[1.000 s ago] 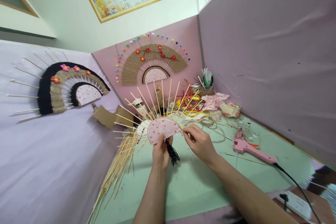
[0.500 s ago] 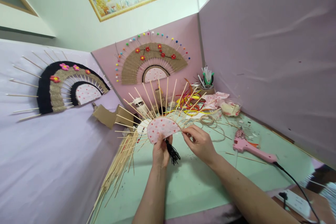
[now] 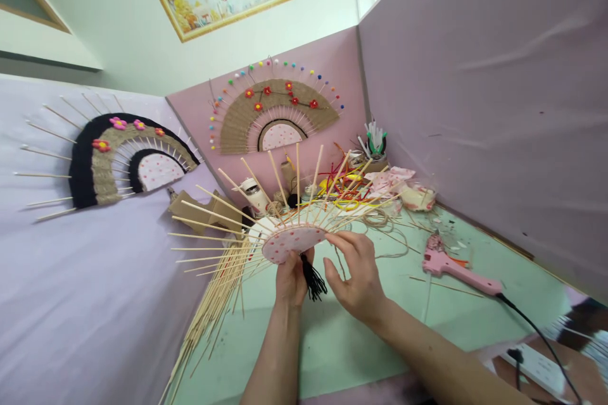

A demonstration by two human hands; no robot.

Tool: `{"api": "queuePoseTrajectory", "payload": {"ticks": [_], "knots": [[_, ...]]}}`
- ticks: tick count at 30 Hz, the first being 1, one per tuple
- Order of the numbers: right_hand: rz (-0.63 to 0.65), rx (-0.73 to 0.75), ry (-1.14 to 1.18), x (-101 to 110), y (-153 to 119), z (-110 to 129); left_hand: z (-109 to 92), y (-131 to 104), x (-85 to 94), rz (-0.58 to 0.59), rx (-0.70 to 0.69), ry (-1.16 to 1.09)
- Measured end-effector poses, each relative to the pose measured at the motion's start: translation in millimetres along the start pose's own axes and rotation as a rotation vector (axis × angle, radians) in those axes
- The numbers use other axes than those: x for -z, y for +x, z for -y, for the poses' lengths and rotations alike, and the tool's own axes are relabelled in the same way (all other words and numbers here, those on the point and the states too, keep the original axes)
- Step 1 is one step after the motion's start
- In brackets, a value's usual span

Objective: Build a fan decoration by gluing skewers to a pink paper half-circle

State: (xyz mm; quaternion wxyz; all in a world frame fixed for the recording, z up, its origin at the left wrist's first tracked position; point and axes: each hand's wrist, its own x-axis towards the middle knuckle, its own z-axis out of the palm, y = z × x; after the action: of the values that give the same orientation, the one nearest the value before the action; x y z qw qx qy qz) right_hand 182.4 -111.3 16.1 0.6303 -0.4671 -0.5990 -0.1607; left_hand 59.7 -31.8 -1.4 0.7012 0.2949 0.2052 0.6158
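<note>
My left hand grips the lower edge of a half-round fan base, covered in pink cloth with red dots. Thin bamboo sticks spread out from its curved edge like rays. Below the base, beside my left hand, hangs a black tassel. At the base's right corner is my right hand, its thumb apart from the fingers and its index fingertip at or touching the edge. A thin piece of twine hangs just behind that hand.
A pink glue gun with a black cord lies at right. Loose bamboo sticks are heaped at left. Coloured pipe cleaners, twine and a dotted cloth lie at the back. Finished fans hang on the partitions.
The fan has tipped, so its base looks flatter and the sticks point more toward me. My right thumb and fingers have parted from their pinch at the right corner.
</note>
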Motion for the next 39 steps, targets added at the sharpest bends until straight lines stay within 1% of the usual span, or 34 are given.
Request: {"api": "queuePoseTrajectory", "payload": {"ticks": [4, 10, 14, 19, 24, 27, 30, 34, 39], "knots": [[0.032, -0.039, 0.006, -3.5, -5.4, 3.8, 0.4, -0.8, 1.6, 0.057, -0.006, 0.002], [0.046, -0.065, 0.017, -5.2, -9.2, -0.7, 1.1, -1.9, 1.6, 0.060, -0.018, 0.037], [0.050, -0.056, 0.025, -5.4, -8.9, -0.9, 1.5, -2.1, 1.9, 0.062, -0.031, 0.032], [0.047, -0.043, 0.019, -4.2, -7.1, -1.0, 1.3, -2.5, 3.3, 0.072, -0.014, 0.066], [0.033, -0.012, -0.016, -4.4, -8.0, -3.9, 1.7, -1.3, 4.1, 0.059, -0.026, 0.072], [0.006, -0.033, -0.033, -4.5, -9.3, -3.8, 3.0, -0.7, 4.3, 0.059, -0.030, 0.072], [-0.019, -0.020, -0.035, -4.0, -9.6, -2.5, 3.9, -1.0, 4.6, 0.079, -0.015, 0.094], [-0.017, 0.030, -0.030, -2.5, -7.9, -1.3, 3.1, -2.5, 3.7, 0.114, -0.004, 0.118], [-0.006, 0.038, -0.030, -0.9, -6.6, -0.6, 1.4, -4.6, 0.8, 0.134, -0.003, 0.163]]}}
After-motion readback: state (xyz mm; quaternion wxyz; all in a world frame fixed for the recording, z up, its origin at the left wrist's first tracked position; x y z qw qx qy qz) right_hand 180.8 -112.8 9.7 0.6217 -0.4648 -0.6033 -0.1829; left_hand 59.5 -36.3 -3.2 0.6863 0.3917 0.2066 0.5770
